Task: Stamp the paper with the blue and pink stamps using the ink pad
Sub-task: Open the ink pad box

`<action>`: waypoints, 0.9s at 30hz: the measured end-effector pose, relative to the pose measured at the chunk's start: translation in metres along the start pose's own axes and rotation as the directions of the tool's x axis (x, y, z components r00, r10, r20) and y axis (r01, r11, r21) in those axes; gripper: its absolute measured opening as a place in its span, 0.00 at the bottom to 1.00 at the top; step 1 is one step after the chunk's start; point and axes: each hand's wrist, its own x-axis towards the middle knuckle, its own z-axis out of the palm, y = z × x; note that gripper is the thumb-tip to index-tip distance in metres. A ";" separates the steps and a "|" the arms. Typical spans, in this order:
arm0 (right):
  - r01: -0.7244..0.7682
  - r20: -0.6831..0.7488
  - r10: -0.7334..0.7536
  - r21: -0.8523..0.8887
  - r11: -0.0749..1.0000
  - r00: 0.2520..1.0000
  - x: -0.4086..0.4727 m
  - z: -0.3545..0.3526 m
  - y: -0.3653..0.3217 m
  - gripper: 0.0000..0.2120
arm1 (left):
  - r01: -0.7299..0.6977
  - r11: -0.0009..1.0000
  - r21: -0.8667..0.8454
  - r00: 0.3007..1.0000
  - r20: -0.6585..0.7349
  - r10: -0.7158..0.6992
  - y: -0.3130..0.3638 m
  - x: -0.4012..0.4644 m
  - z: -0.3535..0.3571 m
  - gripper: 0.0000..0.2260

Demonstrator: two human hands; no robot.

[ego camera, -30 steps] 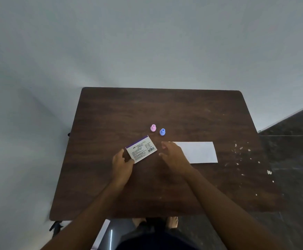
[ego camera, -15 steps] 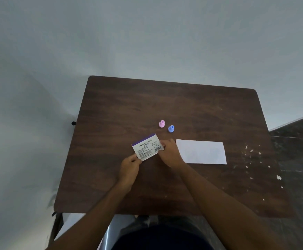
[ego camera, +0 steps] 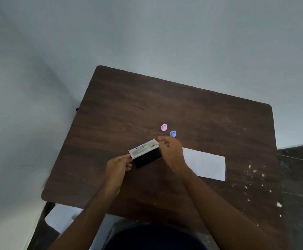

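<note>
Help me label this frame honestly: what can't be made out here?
Head view only:
- Lid print: too small and blurred to read.
- Ink pad colour: just dark in dim light.
- Paper near corner: hidden by right hand.
- Stamp faces of pink stamp and blue stamp: facing down.

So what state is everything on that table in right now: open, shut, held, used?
Ink pad: lid lifted, dark pad exposed.
Left hand: gripping the ink pad's left end.
Right hand: holding the lid's right end up.
Pink stamp: standing on the table, untouched.
Blue stamp: standing, untouched.
Paper: flat, blank as far as visible.
</note>
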 end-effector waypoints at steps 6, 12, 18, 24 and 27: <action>0.070 0.069 -0.070 0.000 0.998 0.995 0.027 0.001 -0.021 0.11 | -0.010 0.999 -0.032 0.994 -0.113 0.006 0.011 0.025 0.000 0.13; -0.038 0.217 0.022 0.072 0.997 0.976 0.049 0.014 -0.028 0.14 | -0.005 1.000 0.031 0.993 -0.116 0.009 0.014 0.043 0.000 0.18; -0.082 0.263 0.075 0.015 0.997 0.962 0.058 0.032 -0.021 0.16 | 0.016 0.999 0.041 0.999 -0.037 -0.014 0.007 0.050 0.005 0.20; -0.070 0.279 0.079 -0.041 0.997 0.957 0.065 0.038 -0.017 0.18 | 0.038 0.999 0.018 0.993 -0.113 -0.036 0.005 0.052 0.006 0.18; 0.009 0.266 0.019 -0.105 0.994 0.964 0.065 0.035 -0.019 0.17 | -0.010 0.999 0.050 0.992 -0.129 0.016 0.005 0.045 0.008 0.17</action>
